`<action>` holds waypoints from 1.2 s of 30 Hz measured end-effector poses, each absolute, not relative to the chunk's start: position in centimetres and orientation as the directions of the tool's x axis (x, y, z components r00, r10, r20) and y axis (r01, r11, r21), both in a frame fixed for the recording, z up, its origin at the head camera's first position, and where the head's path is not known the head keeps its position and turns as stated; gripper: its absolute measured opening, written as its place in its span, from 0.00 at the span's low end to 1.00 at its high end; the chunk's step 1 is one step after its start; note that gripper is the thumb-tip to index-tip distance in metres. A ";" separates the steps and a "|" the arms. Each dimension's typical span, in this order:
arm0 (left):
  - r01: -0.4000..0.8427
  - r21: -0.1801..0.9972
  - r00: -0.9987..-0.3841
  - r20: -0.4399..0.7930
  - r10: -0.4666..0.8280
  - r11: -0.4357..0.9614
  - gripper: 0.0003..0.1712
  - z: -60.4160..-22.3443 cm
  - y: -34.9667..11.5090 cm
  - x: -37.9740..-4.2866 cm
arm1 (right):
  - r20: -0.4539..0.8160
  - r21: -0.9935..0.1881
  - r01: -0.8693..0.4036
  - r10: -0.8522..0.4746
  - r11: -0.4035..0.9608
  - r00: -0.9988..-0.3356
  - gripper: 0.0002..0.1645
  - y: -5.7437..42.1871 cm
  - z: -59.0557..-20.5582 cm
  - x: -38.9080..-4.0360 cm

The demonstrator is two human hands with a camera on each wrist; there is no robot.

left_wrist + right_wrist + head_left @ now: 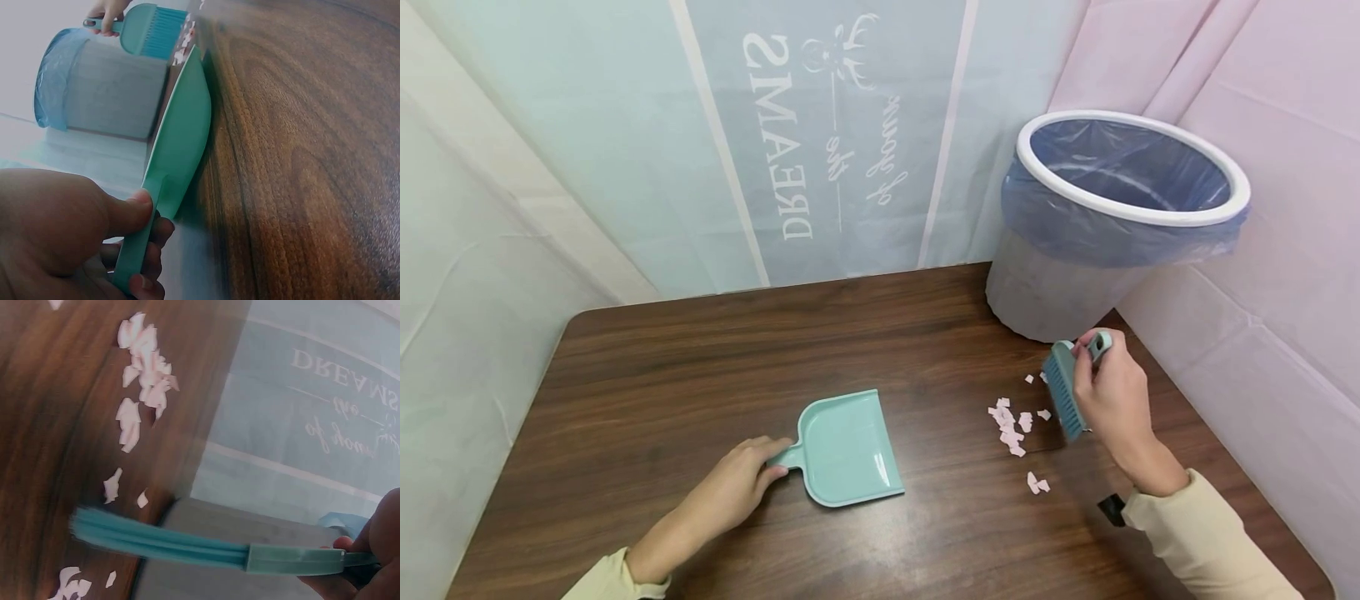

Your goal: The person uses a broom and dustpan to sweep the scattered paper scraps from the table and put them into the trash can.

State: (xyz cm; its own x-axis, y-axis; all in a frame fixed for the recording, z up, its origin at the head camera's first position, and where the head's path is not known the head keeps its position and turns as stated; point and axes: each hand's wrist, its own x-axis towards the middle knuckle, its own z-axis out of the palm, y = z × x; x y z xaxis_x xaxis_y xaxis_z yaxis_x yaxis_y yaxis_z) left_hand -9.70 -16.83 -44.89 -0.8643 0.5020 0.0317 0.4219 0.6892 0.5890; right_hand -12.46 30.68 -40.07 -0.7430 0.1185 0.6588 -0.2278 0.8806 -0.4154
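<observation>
My left hand [733,487] holds a mint-green dustpan [850,450] by its short handle, thumb on top and fingers beneath in the left wrist view. The pan's straight front edge faces right, and no scraps lie in it. My right hand [1116,400] grips the handle of a small green hand brush [1063,387], its teal bristles [156,540] pointing down at the table. Between pan and brush lies a loose pile of pale pink paper scraps [1006,425], with a few stray pieces [1037,483] nearer me. In the right wrist view, scraps lie on both sides of the bristles.
A grey bin [1052,292] with a white rim and blue liner stands at the back right, just beyond the brush. Light cloth walls [850,167] border the dark wood table [700,367]. A small black object [1112,510] is by my right sleeve.
</observation>
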 end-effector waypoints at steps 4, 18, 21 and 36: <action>0.418 0.591 -0.865 0.027 0.502 0.690 0.19 -44.8 -16.8 -9.7 | 0.654 -0.408 -0.198 0.134 0.891 -0.744 0.07 30.8 -40.7 -12.6; 0.428 0.584 -0.860 0.029 0.510 0.689 0.19 -44.8 -16.7 -9.7 | 0.637 -0.470 -0.317 0.068 0.824 -0.768 0.08 28.7 -40.7 -11.9; 0.426 0.585 -0.861 0.026 0.509 0.691 0.19 -44.8 -16.7 -9.7 | 0.629 -0.501 -0.354 0.051 0.790 -0.776 0.09 27.9 -40.3 -11.4; 0.423 0.575 -0.863 0.021 0.505 0.700 0.19 -44.8 -16.5 -9.7 | 0.430 -0.742 -0.574 -0.411 0.346 -0.804 0.19 32.3 -37.3 -11.3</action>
State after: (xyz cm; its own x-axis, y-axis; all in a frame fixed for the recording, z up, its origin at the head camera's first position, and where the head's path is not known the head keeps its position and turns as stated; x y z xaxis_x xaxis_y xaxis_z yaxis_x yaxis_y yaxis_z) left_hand -9.73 -16.53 -44.79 -0.8631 0.5046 0.0214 0.4234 0.7000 0.5751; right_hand -11.30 32.26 -37.30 -0.8041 -0.4105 0.4301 -0.5737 0.3460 -0.7424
